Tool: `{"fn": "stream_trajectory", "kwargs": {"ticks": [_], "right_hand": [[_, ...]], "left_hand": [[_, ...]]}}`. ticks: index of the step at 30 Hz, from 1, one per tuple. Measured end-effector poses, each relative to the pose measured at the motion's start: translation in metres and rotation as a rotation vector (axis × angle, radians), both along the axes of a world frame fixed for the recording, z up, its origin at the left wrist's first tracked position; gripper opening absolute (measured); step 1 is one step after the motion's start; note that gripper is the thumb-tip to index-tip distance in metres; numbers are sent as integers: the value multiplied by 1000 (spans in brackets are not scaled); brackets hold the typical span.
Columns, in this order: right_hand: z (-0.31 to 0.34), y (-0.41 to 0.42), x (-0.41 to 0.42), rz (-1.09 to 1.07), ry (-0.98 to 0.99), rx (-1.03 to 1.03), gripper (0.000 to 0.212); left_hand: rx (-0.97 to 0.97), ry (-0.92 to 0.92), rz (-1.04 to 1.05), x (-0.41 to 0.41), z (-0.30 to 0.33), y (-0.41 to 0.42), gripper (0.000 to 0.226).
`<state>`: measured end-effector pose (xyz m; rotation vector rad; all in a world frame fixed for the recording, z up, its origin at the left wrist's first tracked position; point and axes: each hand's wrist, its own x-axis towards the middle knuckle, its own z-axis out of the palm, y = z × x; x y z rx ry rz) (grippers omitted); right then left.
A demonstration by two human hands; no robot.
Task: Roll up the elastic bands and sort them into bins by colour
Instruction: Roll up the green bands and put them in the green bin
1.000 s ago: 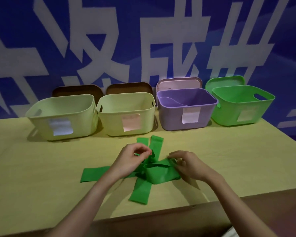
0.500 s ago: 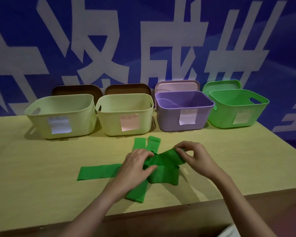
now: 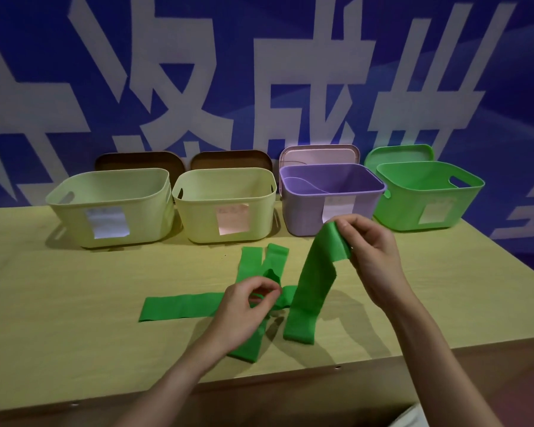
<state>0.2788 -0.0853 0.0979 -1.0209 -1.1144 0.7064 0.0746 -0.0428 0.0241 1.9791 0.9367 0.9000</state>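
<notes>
Blue wall with big white characters fills the background, and below it I see the pale wooden table (image 3: 59, 303) running wide to both sides. Its near edge cuts across just under my forearms, with bare wood to the left of my left grip and to the right of my right one.

Along the far side stands a row of four bins: two cream bins (image 3: 111, 208) (image 3: 225, 204), a purple bin (image 3: 330, 201) and a green bin (image 3: 426, 195), each with a paper label on its front and a lid propped behind it. A strip of open table lies between the bins and my hands.

My right grip (image 3: 370, 254) is raised above the table, thumb and fingers pinching the top end of one green band (image 3: 315, 282). That band hangs down and leftward from the grip, and its lower end rests on the table near the front edge, below and left of the grip. The purple bin sits just behind this hand, the green bin up and to its right.

My left grip (image 3: 244, 315) is low over the pile of green bands (image 3: 179, 308), fingers curled and pinching a fold of band at the tangle's middle. One strip runs flat leftward from this grip, two reach away toward the bins, and one pokes out beneath the wrist toward the table edge.
</notes>
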Motion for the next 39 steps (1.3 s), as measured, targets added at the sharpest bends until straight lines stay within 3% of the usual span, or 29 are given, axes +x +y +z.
{"fn": "stream_trajectory", "kwargs": {"ticks": [5, 13, 21, 26, 30, 33, 36, 39], "right_hand": [[0, 2, -5, 15, 134, -27, 14], [0, 8, 14, 5, 314, -187, 24], [1, 41, 54, 102, 446, -369, 27], [-11, 64, 86, 25, 132, -493, 32], [-25, 87, 108, -194, -451, -558, 44], [-40, 108, 116, -295, -745, -478, 57], [-51, 123, 114, -346, -826, -448, 50], [-65, 133, 110, -404, -763, -463, 44]], "left_hand": [[304, 140, -20, 1, -13, -16, 17], [488, 491, -263, 8, -44, -12, 39], [544, 498, -214, 22, -45, -4, 30], [556, 482, -232, 22, -43, -3, 18], [510, 450, -255, 24, -37, -5, 12], [495, 412, -299, 34, -32, -8, 11], [465, 373, -333, 46, -31, -13, 12], [429, 340, -354, 54, -29, -16, 14]]}}
